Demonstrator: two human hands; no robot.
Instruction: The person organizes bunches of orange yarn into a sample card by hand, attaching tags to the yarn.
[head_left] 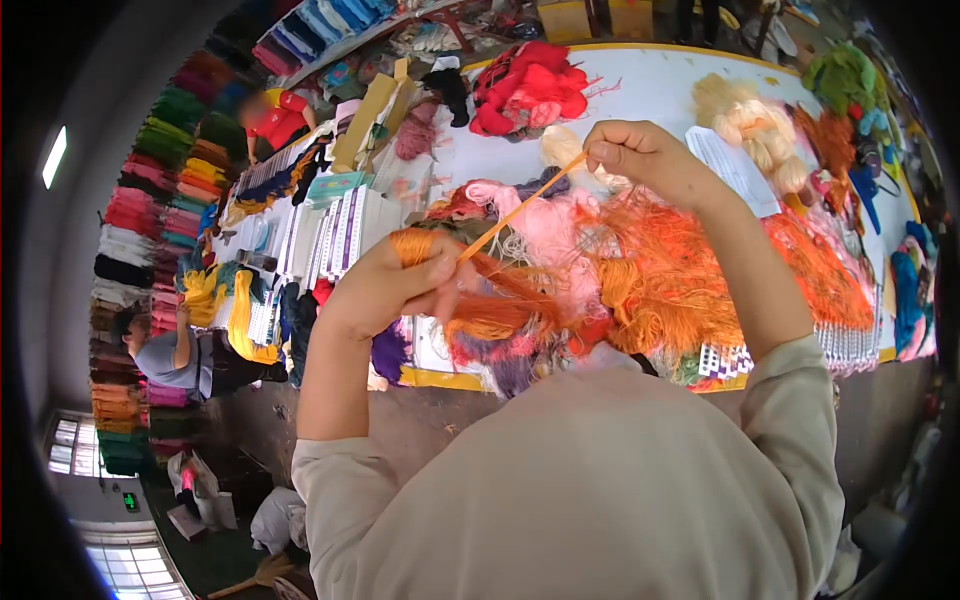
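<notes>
A thin bundle of orange thread (520,208) stretches taut on a slant between my two hands. My left hand (395,282) is closed on its lower end, and more orange thread loops over the fingers and hangs down beside them. Higher up and to the right, my right hand (635,160) pinches the upper end between thumb and fingers. Beneath my hands lies a tangled heap of orange thread (680,285), with pink thread (545,230) on its left side.
Red yarn (530,90) and cream skeins (760,140) lie farther back on the white table (640,85). Thread sample cards (340,235) stand left. Two people, one in red (275,120), one in grey-blue (165,358), are by colourful yarn shelves (135,215).
</notes>
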